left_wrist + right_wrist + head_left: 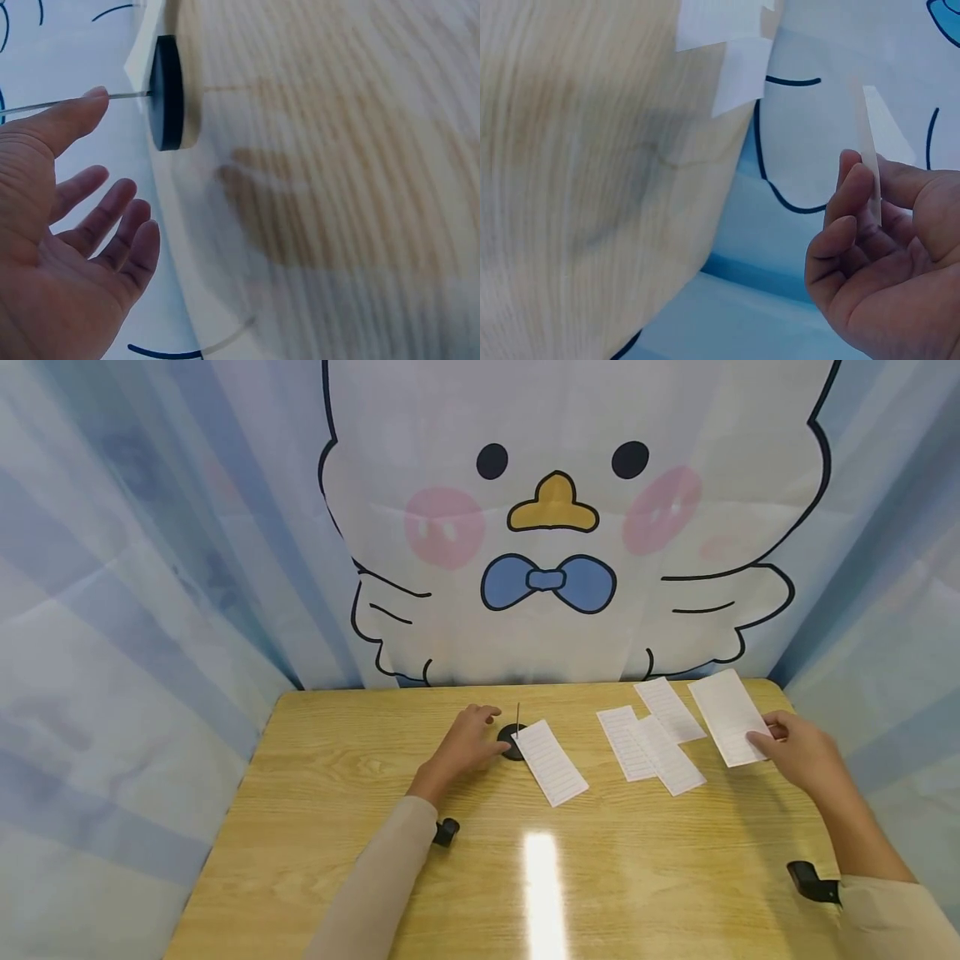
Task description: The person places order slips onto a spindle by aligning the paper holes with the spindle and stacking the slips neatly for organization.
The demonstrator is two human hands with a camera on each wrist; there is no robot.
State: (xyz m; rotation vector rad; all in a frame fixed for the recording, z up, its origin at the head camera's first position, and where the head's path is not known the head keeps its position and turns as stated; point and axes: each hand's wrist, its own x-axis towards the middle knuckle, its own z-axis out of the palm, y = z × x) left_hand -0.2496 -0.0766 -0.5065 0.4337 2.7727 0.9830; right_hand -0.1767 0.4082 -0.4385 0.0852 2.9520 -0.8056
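A receipt spike with a round black base (508,748) and a thin upright metal rod stands near the back middle of the table. Close to its left side, my left hand (468,742) has its fingers spread and relaxed. In the left wrist view the thumb overlaps the rod (129,95); whether they touch I cannot tell. A lined paper slip (553,766) reaches the base with one corner; whether the rod pierces it is unclear. At the right, my right hand (806,753) pinches a white paper slip (726,717) between thumb and fingers, raised above the table.
Several lined slips lie on the table between the hands: one at left (626,743), one overlapping it (669,756), and one farther back (670,710). The wooden table (337,827) backs onto a curtain (555,643) with a cartoon print. Curtains also hang at both sides.
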